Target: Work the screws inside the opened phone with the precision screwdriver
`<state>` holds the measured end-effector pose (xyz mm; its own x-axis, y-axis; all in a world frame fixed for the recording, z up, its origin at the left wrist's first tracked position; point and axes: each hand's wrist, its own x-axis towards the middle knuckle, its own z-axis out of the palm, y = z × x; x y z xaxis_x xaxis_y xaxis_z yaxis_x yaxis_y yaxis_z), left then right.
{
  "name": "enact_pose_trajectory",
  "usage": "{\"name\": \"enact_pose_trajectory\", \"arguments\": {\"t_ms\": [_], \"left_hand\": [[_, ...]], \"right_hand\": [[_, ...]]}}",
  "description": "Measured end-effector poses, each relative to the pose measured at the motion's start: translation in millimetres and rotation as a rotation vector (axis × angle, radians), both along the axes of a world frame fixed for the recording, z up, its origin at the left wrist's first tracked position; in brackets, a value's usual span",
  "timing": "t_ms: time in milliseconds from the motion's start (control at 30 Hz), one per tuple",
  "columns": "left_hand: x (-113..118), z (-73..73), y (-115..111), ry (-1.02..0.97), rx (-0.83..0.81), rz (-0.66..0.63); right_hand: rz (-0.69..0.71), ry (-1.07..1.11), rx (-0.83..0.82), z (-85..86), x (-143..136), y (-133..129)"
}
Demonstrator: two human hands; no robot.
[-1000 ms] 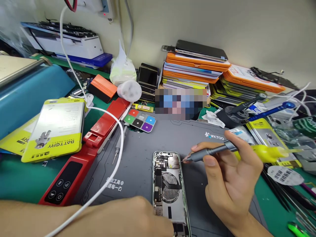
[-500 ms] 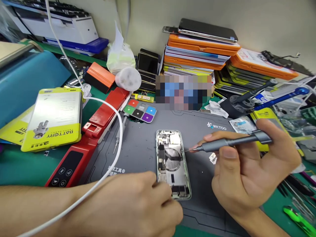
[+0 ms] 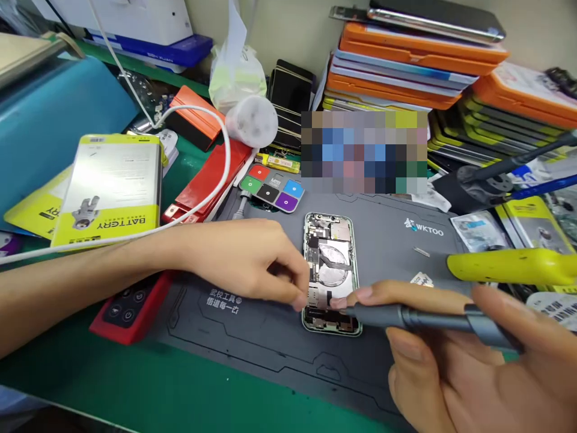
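White slender cable [image 3: 228,157]: runs just beside our left forearm [image 3: 135,258]; a snag could jolt it.
Left hand [image 3: 246,264]: fingertips bunch at the lower left edge of the opened, pale-green-framed phone [image 3: 333,264]; we cannot tell whether they pinch anything.
Phone position: flat on the printed grey mat [image 3: 252,343], between our hands; loose bracing could let it slide.
Grey pen-shaped screwdriver [image 3: 383,316]: tip obscured; a slip could scratch exposed parts.
Right hand [image 3: 478,373]: we grip the screwdriver between thumb and fingers.

Wall [image 3: 293,33] ahead of me: pale, plain. Workbench [image 3: 193,379] before it: green-surfaced, front edge [image 3: 67,408] pale. Area well lit.
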<state>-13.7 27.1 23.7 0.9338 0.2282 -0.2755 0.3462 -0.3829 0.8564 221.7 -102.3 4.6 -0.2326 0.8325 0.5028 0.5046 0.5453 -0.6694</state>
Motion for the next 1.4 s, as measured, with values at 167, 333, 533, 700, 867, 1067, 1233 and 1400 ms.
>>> {"name": "enact_pose_trajectory", "arguments": {"t_ms": [167,333,533,700,867,1067,1233,1400], "left_hand": [[3,-9.7,-2,0.012,0.002,0.033],[6,-12.3,-8,-0.028,0.262,0.072],[7,-14.0,-7,-0.051,0.310,0.087],[7,-14.5,-9,-0.058,0.337,0.100],[7,-14.2,-9,-0.058,0.342,0.099],[8,-13.9,-9,-0.058,0.340,0.105],[7,-14.4,-9,-0.052,0.341,0.111],[8,-15.6,-10,-0.059,0.342,0.109]], "right_hand": [[0.086,-0.084,-0.190,-0.1,7,-2],[0.127,-0.029,-0.315,5.0,1,-2],[0.086,-0.068,-0.258,3.6,-10,-9],[0.081,-0.068,-0.199,4.8,-12,-10],[0.124,-0.161,-0.364,8.1,-7,-5],[0.147,-0.203,-0.235,-0.1,-6,-1],[0.186,-0.334,-0.058,-3.2,-9,-1],[0.106,-0.233,-0.007,-3.0,-12,-3]]}}
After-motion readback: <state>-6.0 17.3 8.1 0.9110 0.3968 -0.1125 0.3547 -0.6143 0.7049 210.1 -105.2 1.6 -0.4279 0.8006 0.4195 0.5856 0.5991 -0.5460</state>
